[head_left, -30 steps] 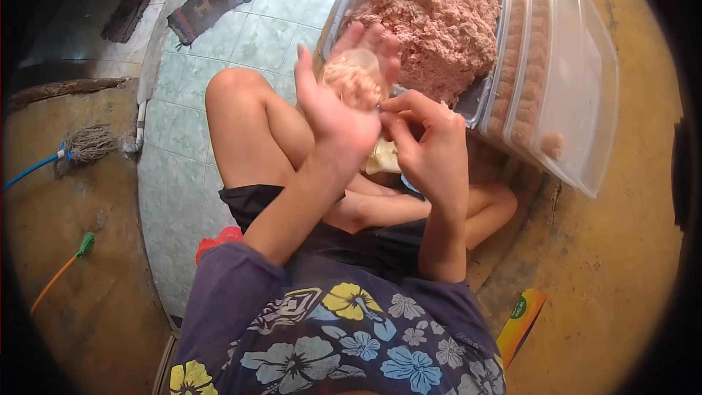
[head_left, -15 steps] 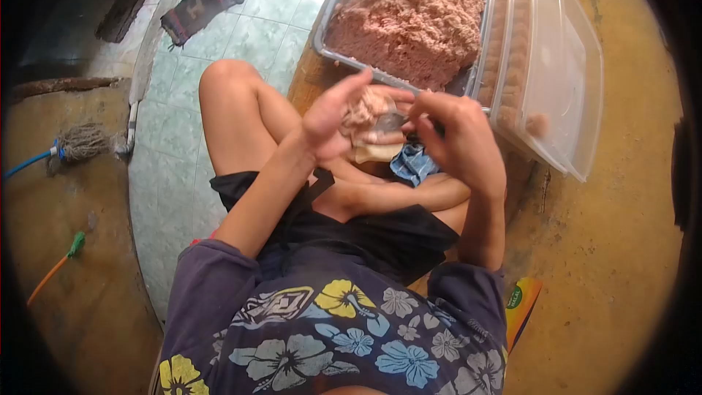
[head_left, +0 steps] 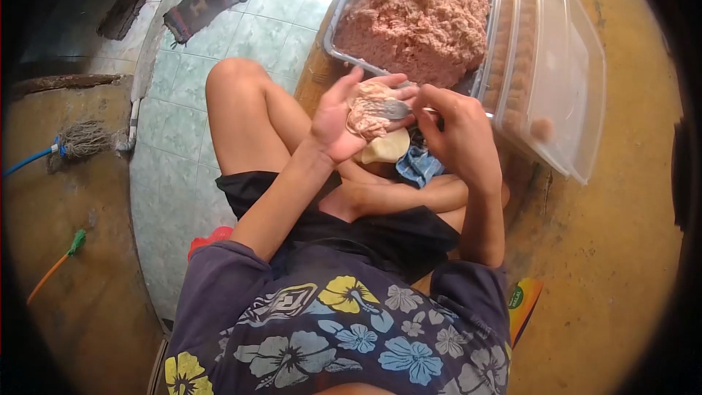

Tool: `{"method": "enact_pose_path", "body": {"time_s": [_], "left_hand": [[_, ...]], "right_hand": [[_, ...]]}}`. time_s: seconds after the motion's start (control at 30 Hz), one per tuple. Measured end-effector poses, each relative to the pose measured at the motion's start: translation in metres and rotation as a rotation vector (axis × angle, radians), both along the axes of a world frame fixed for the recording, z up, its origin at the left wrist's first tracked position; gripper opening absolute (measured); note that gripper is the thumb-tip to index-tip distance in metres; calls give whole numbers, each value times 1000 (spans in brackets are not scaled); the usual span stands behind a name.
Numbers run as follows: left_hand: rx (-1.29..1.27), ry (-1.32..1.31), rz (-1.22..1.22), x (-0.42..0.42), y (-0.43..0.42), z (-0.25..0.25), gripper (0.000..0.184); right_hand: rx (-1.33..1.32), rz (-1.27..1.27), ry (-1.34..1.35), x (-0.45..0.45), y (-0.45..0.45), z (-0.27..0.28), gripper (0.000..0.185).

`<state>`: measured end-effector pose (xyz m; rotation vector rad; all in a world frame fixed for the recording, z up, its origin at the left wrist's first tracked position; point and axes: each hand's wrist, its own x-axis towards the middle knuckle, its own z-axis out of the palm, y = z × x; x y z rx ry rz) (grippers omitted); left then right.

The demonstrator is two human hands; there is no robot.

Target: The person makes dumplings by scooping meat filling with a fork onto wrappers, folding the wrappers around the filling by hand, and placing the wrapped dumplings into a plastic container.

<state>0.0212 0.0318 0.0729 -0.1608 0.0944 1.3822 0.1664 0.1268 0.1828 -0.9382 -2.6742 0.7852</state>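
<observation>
My left hand (head_left: 335, 130) is palm up, fingers stretched, bearing a thin wrapper spread with pink minced meat (head_left: 368, 111). Pinched in my right hand (head_left: 462, 128) is a metal utensil, apparently a fork (head_left: 395, 109), its flat end pressed on the meat; the handle is mostly hidden by my fingers. Just below my hands lies a pale stack of round dough wrappers (head_left: 386, 147). A crumpled blue cloth (head_left: 419, 167) is beside the stack. Beyond my hands, a grey tub (head_left: 330, 47) holds a large heap of minced meat (head_left: 413, 18).
Right of the tub, clear plastic containers (head_left: 563, 80) stand together with rows of pinkish-brown pieces inside. My crossed legs (head_left: 245, 113) are under my hands. A yellow packet (head_left: 523, 307) lies at my right, and a mop (head_left: 80, 140) and small rug (head_left: 205, 6) are at left.
My left palm has tilted more toward the camera, showing the meat and utensil more plainly. The wrapper stack is less covered. The whole view has shifted slightly.
</observation>
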Motion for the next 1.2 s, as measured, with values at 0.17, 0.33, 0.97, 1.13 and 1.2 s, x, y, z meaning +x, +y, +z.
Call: {"method": "enact_pose_path", "body": {"time_s": [0.17, 0.33, 0.97, 1.13, 1.2], "left_hand": [[-71, 94, 12, 2, 10, -9, 69], [98, 354, 224, 1, 6, 16, 62], [157, 1683, 824, -21, 10, 68, 85], [-98, 1594, 688, 12, 4, 86, 102], [-149, 1622, 774, 11, 3, 81, 111]], "right_hand": [[123, -99, -29, 10, -13, -1, 5], [-199, -143, 243, 24, -11, 2, 14], [-155, -323, 501, 25, -60, -36, 21], [-251, -297, 514, 1, -75, -36, 8], [-464, -429, 613, 5, -71, -49, 16]]}}
